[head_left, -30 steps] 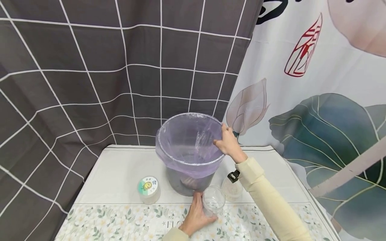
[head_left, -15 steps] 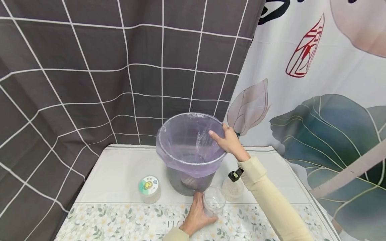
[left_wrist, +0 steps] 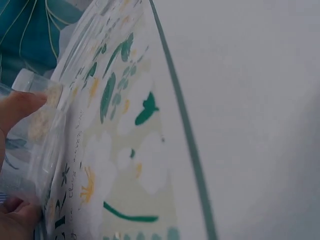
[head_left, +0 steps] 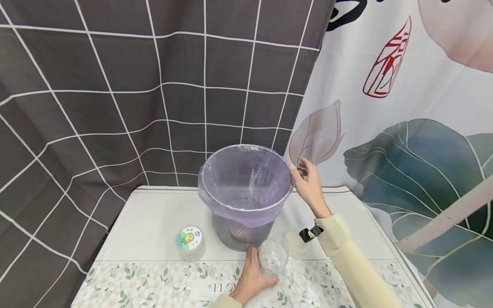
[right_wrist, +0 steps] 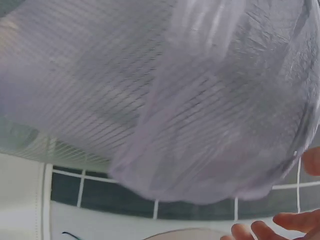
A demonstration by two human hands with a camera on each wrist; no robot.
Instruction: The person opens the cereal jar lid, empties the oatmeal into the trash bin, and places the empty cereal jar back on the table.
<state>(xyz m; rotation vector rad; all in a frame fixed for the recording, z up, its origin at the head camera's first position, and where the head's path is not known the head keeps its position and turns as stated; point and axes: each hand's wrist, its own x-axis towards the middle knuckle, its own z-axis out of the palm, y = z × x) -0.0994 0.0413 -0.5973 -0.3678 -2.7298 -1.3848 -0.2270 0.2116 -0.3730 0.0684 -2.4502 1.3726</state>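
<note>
A round trash bin stands at the table's middle, lined with a thin purple bag folded over its rim. Beside the right of that rim is my right hand, fingers loosely bent, the thumb side close to the bag's edge. In the right wrist view its fingertips show below the folded bag, apart from it. My left hand holds a clear open jar in front of the bin; the left wrist view shows thumb and finger around its side.
Left of the bin stands a jar with a green and white lid. A container with pale contents sits right of the clear jar. A floral cloth covers the table's front; dark gridded fabric hangs behind.
My right hand has come away from the bin's inner rim and moved outward to the right of it, fingers now outside the bag. The left hand and clear jar have stayed put.
</note>
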